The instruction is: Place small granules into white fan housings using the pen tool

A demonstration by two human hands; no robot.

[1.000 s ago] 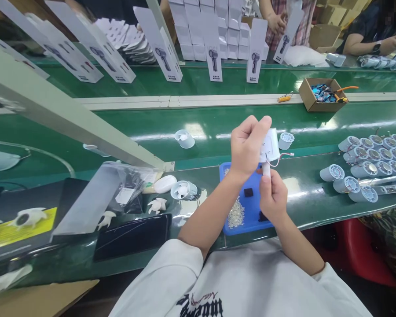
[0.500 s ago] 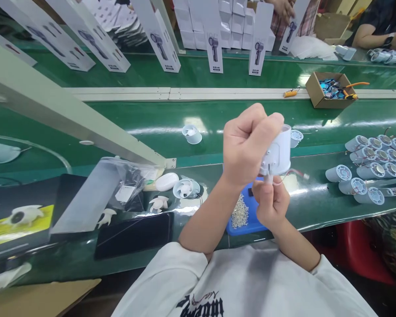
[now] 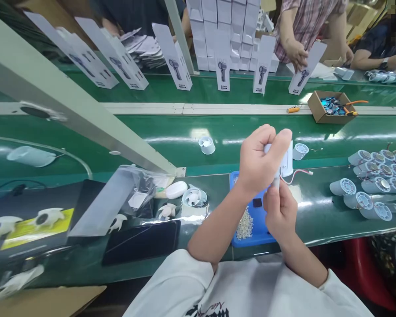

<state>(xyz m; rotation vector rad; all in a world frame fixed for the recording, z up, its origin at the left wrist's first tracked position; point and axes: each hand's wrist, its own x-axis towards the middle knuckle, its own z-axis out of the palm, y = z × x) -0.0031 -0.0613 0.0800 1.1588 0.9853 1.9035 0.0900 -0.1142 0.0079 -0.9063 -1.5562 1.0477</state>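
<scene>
My left hand [image 3: 259, 160] is closed around a white plastic fan housing [image 3: 287, 160], held up above the bench, and covers much of it. Just below, my right hand [image 3: 281, 209] pinches a narrow whitish piece [image 3: 276, 181] against the housing's underside; whether it is part of the housing I cannot tell. A red and white wire [image 3: 297, 174] with a small white plug trails out to the right. Beneath my hands lies a blue tray [image 3: 259, 237] with a heap of tiny pale parts [image 3: 245, 224] and a small black square [image 3: 257, 202].
Rows of white motor cylinders [image 3: 376, 185] stand at right. Single cylinders [image 3: 207, 145] sit on the green belt. Left are a fan unit [image 3: 194, 197], a white fan wheel [image 3: 167, 211] and a black slab [image 3: 141, 242]. A slanting metal post [image 3: 119, 136] rises there. A co-worker's hand [image 3: 295, 55] touches a box.
The view has shifted, so the scene sits lower in the picture. My left hand has turned the housing, showing less of it. Across the belt, the co-worker's hand and box have come lower.
</scene>
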